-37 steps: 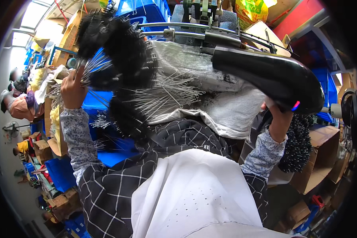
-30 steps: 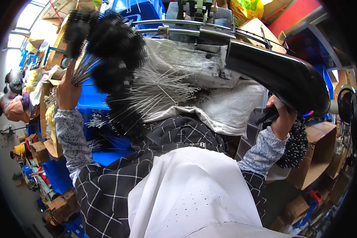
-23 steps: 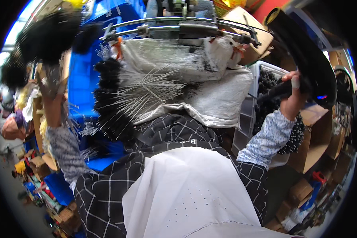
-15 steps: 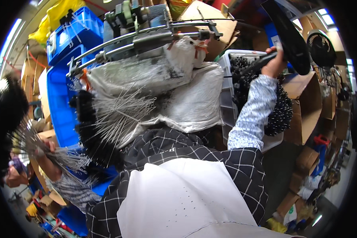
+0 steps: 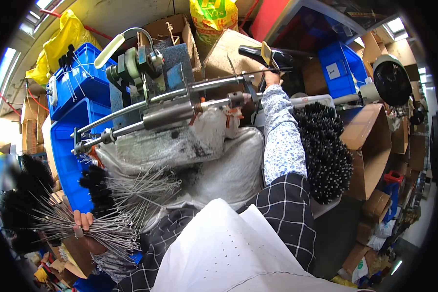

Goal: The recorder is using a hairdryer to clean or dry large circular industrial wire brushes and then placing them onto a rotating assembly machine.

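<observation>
At the lower left, my left hand is closed around a bundle of twisted-wire brushes, their black bristle heads fanning out to the left and loose wire ends to the right. A second pile of wire brushes lies beside it on a whitish sack. My right arm reaches forward past the metal rods, and my right hand is on a black hair dryer in front of a cardboard sheet. The rods and a small bracket partly cover the fingers and the dryer's handle.
A metal rod fixture crosses ahead of me. Blue crates stand at the left. A pale tub of upright black brushes sits right of my arm, near an open cardboard box and a lamp-like round head.
My right hand has carried the hair dryer leftward from above the brush tub to behind the rods. My left hand has lowered the brush bundle and brought it slightly right.
</observation>
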`<state>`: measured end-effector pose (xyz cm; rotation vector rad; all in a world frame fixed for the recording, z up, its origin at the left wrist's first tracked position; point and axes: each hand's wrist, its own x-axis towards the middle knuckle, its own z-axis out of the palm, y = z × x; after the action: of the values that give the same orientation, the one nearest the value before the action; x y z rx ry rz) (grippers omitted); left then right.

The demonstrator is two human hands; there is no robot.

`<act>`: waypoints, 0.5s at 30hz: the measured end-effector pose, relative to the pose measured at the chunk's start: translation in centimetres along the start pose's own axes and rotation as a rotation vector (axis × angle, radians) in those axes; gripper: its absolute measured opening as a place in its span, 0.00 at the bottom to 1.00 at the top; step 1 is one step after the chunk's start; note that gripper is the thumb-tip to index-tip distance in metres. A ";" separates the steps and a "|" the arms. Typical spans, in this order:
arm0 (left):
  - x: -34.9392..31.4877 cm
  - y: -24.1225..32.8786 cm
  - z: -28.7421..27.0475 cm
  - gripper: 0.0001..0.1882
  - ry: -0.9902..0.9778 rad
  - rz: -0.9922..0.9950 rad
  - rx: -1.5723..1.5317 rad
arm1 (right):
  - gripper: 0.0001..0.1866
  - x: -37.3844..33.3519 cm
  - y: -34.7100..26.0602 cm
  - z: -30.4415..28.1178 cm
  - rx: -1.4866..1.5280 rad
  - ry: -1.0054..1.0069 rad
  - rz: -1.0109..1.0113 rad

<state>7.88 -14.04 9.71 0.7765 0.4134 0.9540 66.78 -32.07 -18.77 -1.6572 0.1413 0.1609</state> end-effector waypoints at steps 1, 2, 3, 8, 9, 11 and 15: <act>0.0 -0.6 0.6 0.08 0.030 0.043 0.024 | 0.21 -0.8 -0.4 1.7 0.001 -0.029 -0.114; 0.1 -1.3 -0.4 0.10 0.050 0.067 -0.005 | 0.25 -0.5 -1.8 2.1 -0.187 -0.129 0.001; 0.0 -1.9 -1.0 0.10 0.065 0.073 -0.006 | 0.28 -0.2 -2.8 2.5 -0.377 -0.229 0.118; 1.7 -5.0 1.5 0.14 0.125 0.036 -0.057 | 0.43 2.3 -1.1 0.9 -0.807 -0.102 -0.083; 2.1 -5.5 2.4 0.11 0.116 0.017 -0.068 | 0.43 2.5 -0.4 0.2 -0.930 -0.135 -0.139; 2.0 -6.3 2.2 0.10 0.106 -0.047 -0.146 | 0.36 2.2 -0.4 -0.2 -0.979 -0.047 -0.030; 3.2 -8.3 2.5 0.09 0.156 -0.111 -0.071 | 0.09 0.8 -2.3 -7.5 -0.377 0.202 -0.429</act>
<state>15.88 -15.24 5.25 0.6110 0.5497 0.9231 68.17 -39.29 -15.98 -2.0372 -0.1013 -0.3254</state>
